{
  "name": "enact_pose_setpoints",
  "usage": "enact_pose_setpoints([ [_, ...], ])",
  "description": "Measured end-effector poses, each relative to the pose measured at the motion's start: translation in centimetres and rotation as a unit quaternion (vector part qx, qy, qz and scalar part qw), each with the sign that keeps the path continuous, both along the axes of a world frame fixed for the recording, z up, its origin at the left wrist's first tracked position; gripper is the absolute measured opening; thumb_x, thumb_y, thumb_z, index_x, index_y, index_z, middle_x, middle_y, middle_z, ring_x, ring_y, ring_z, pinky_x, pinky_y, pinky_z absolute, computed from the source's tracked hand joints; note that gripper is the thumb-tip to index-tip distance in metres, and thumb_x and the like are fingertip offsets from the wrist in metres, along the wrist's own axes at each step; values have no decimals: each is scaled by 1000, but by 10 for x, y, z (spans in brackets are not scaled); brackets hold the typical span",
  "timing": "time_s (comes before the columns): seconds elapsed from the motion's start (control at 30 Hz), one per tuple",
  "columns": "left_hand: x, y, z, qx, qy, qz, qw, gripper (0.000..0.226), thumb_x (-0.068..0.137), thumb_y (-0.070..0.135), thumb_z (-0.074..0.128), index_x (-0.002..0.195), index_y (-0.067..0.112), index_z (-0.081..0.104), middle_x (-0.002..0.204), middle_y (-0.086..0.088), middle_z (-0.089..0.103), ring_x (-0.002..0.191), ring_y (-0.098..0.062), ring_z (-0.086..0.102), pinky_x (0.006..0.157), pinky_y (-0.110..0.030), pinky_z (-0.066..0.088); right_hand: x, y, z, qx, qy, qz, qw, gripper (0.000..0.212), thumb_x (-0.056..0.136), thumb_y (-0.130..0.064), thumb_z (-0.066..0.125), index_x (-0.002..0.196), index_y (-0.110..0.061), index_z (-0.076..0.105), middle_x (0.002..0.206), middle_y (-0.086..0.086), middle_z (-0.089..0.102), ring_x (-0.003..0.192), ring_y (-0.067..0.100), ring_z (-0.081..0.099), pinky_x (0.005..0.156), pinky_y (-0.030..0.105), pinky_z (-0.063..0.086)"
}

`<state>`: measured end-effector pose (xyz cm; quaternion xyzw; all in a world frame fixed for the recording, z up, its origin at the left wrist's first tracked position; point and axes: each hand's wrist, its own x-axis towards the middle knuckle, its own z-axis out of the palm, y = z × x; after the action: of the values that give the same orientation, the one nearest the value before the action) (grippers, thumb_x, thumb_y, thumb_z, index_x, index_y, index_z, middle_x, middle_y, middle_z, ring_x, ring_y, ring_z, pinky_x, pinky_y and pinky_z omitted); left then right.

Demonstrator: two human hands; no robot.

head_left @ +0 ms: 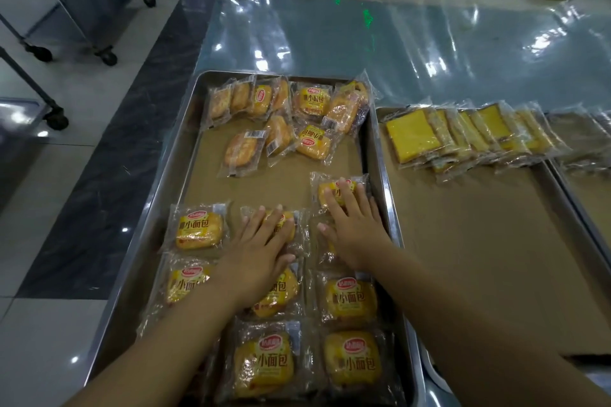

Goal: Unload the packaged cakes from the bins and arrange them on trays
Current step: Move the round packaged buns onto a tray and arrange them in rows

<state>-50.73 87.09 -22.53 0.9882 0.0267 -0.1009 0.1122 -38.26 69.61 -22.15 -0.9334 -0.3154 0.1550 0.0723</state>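
both hands are laid flat with straight fingers and nothing is gripped: the left hand (261, 241) is pressed on a wrapped cake (300, 231) in the middle of the tray (175, 158), and the right hand (350, 218) on another wrapped cake (322, 188) just beside the tray's right rim. toward the worktop's near edge, neat rows (350, 301) of packaged cakes are already set label-up. a loose heap (297, 116) is left unsorted at the tray's far end, some packets overturned, so this tray is judged roughly half arranged. a band of bare lining paper (281, 182) between rows and heap is offered as room for the next rows. the tray is set close to the worktop's left edge, so little margin is given there. just beside it on the right, a second tray (463, 241) is filled only along its far edge with overlapped flat yellow cakes (410, 135). no bins are seen, so what remains to unload cannot be told. the film-covered worktop (330, 30) beyond is left open.
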Motion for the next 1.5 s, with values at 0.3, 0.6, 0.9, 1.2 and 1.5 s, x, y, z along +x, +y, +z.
enact_pose_setpoints([
  [0.3, 8, 5, 20, -48, -28, 12, 998, 58, 93, 53, 33, 146, 32, 20, 157, 7, 10, 143, -19, 6, 114, -40, 17, 2, 8, 21, 65, -44, -37, 996, 58, 93, -47, 42, 143, -21, 29, 153, 9, 22, 141, 30, 11, 113, 47, 14],
  [0.6, 58, 62, 45, -66, -118, 89, 987, 43, 90, 43, 51, 130, 27, 46, 132, 5, 44, 120, -15, 37, 98, -31, 37, 57, 52, 42, 164, -25, -137, 976, 37, 88, -28, 56, 122, -13, 49, 122, 9, 53, 108, 29, 52, 87, 39, 44],
  [0.9, 108, 103, 33, -50, -23, 153, 987, 64, 81, 45, 63, 136, 29, 33, 144, -1, 32, 129, -25, 33, 103, -41, 39, 89, 108, 37, 172, 38, -141, 974, 50, 87, -48, 56, 124, -16, 51, 119, 2, 52, 105, 19, 52, 84, 33, 45],
  [1.2, 101, 123, 30, -168, -157, 190, 954, 31, 98, 33, 35, 122, 22, 52, 122, 2, 46, 89, -1, 43, 76, -20, 36, 91, 128, 42, 264, 72, -217, 937, 6, 94, -17, 49, 90, -21, 52, 82, -3, 59, 74, 16, 60, 67, 36, 55],
  [1.5, 95, 134, 46, -264, -198, 296, 897, 20, 99, 27, 37, 102, 31, 56, 83, 16, 58, 74, 3, 54, 58, -15, 38, 79, 104, 51, 342, 71, -255, 901, 10, 96, -16, 48, 99, -24, 52, 86, -11, 57, 80, 7, 58, 68, 30, 52],
])
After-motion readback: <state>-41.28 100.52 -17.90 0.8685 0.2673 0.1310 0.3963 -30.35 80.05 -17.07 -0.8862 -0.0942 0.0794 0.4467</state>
